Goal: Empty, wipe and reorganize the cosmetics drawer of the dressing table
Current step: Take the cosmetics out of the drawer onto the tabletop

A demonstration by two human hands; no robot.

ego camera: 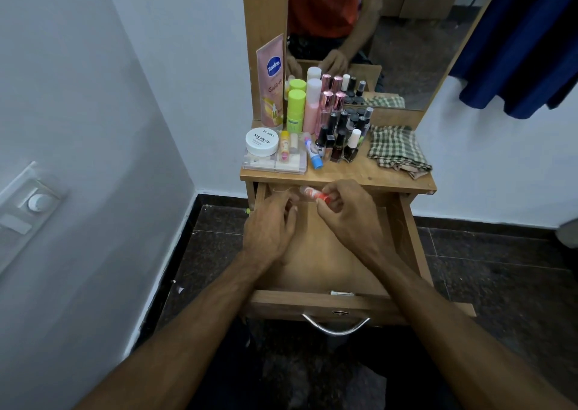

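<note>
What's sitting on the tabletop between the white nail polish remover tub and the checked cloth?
Head view: between the white tub and the checked cloth lie small lip balm tubes, then a cluster of nail polish bottles.

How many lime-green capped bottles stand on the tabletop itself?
1: the lime-green capped bottle stands at the back, between the Vaseline tube and pink bottle. The second is its mirror reflection.

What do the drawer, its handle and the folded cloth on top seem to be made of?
Drawer: looks like wood-grain laminated board, matte and brown, with grain lines visible.
Handle: probably polished metal; it is silvery with bright glints.
Cloth: woven fabric, likely cotton, with a green-and-cream check, soft folds and a frayed edge.
</note>
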